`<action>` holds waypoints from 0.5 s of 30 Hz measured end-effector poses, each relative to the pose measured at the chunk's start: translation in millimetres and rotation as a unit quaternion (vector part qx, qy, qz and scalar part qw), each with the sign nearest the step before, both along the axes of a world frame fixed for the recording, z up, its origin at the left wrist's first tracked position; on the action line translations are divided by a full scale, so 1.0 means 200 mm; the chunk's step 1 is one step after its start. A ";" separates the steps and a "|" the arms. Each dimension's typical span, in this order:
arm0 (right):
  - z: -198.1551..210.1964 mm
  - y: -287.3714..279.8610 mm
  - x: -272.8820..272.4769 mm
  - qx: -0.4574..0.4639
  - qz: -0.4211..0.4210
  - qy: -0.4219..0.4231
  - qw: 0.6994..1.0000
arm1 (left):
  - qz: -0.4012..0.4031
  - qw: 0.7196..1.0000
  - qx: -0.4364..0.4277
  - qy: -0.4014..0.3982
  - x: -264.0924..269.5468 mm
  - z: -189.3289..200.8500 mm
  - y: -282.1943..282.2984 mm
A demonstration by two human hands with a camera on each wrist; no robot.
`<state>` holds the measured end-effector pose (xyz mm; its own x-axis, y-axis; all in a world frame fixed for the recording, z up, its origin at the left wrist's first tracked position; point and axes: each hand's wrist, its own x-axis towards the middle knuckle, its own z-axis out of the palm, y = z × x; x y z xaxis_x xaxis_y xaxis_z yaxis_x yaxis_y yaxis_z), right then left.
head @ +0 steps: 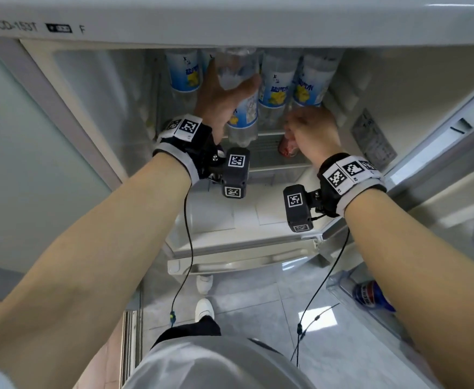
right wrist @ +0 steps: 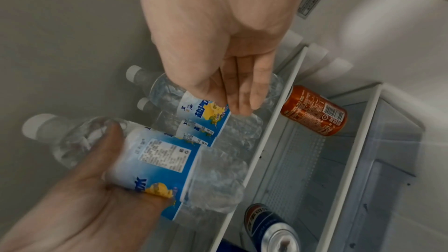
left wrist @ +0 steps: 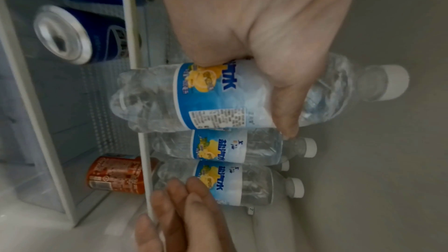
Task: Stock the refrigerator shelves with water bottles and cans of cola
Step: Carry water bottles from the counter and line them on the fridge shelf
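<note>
My left hand (head: pixel 224 99) grips a clear water bottle (head: pixel 242 113) with a blue and yellow label around its middle, holding it just over the front rim of the top refrigerator shelf (left wrist: pixel 143 160). In the left wrist view the thumb (left wrist: pixel 283 106) lies across this bottle (left wrist: pixel 213 99). Several matching bottles stand on the shelf, one at the left (head: pixel 182 71) and two to the right (head: pixel 278 80). My right hand (head: pixel 311 127) has straight fingers (right wrist: pixel 242 95) touching the rightmost bottle (right wrist: pixel 206 110) and holds nothing.
On the shelf below stand an orange can (right wrist: pixel 315 110) at the right and blue cola cans (left wrist: pixel 80 33) at the left. The open door's bin (head: pixel 339 290) holds a blue can (head: pixel 370 297). The refrigerator's side walls close in on both sides.
</note>
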<state>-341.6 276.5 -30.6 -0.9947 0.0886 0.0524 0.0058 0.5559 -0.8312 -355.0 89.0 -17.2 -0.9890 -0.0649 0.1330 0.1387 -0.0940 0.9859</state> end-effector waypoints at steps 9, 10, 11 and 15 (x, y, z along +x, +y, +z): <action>0.02 -0.01 -0.03 0.022 0.015 0.010 1.000 | 0.083 0.994 -0.074 0.012 -0.21 0.01 0.03; 0.01 -0.01 -0.04 0.024 0.017 0.016 0.999 | 0.094 0.992 -0.079 0.022 -0.22 0.00 0.03; 0.01 -0.02 -0.05 0.019 0.020 0.021 0.999 | 0.104 0.991 -0.083 0.029 -0.23 0.00 0.03; -0.02 -0.06 -0.08 0.034 0.048 0.041 0.997 | 0.114 0.989 -0.095 0.023 -0.21 -0.05 0.04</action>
